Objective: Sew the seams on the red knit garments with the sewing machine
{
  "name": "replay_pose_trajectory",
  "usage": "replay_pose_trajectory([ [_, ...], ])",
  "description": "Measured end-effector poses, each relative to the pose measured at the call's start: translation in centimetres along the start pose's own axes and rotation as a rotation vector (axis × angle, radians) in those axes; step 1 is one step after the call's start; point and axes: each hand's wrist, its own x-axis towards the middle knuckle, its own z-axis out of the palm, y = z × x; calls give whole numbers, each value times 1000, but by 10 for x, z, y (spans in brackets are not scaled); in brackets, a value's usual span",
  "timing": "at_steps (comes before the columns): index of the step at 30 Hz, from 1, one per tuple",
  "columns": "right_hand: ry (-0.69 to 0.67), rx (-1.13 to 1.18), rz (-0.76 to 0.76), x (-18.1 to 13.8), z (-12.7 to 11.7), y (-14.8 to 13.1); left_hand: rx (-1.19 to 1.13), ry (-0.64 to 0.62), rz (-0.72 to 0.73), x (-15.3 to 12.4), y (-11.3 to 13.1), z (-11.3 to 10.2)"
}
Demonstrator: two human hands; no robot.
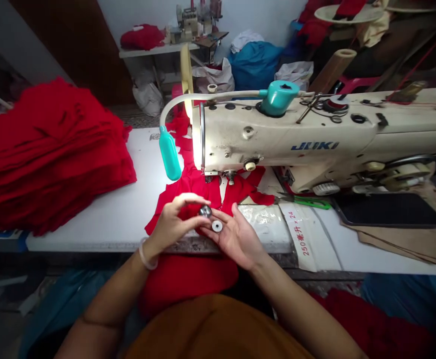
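Between the thumb and fingertips of my left hand (pixel 173 222) is a shiny round metal bobbin case (pixel 205 211). My right hand (pixel 239 238) is turned palm up just beside it, fingers stretched toward the left hand. On those fingers lies a small pale bobbin (pixel 217 226) with a dark centre hole, close to the bobbin case but apart from it. Both hands are over the front edge of the white sewing table (pixel 109 212), in front of the sewing machine (pixel 273 144). Red fabric (pixel 161 207) lies under the machine's needle area and behind my hands.
A tall stack of red cut fabric (pixel 49 159) stands at the left. Green-handled thread snips (pixel 311 201), a black phone (pixel 385 209) and brown paper pieces (pixel 400 242) lie at the right. A turquoise lamp (pixel 170 154) hangs by the machine head.
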Motion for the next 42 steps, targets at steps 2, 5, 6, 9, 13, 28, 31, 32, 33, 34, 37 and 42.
replay_pose_trajectory([
  [2,70,58,-15,-1,-2,-9,53,82,-54,8,-20,-6],
  [5,116,111,-35,-3,-6,-15,242,93,-141,14,-52,-17],
  [6,121,122,-42,-3,-7,-15,335,59,-152,15,-58,-19],
  [9,125,139,-50,-2,-6,-15,540,12,-43,11,-52,-14],
  [13,112,161,-70,-1,-1,-17,468,-154,207,-1,-16,10],
  [28,153,-879,-592,-28,-12,-38,380,-171,274,-9,5,17],
  [31,393,-1215,-1135,-53,0,-103,245,-210,239,-9,30,4],
  [32,523,-1333,-1361,-58,5,-130,221,-240,248,-7,39,0],
  [33,644,-1429,-1525,-60,11,-157,215,-266,272,-5,49,-3],
  [34,712,-1537,-1565,-60,17,-182,224,-278,310,-1,60,-6],
  [37,702,-1835,-1406,-50,28,-236,283,-265,421,18,91,-15],
  [42,690,-1838,-1376,-37,33,-251,355,-241,497,78,146,-12],
])
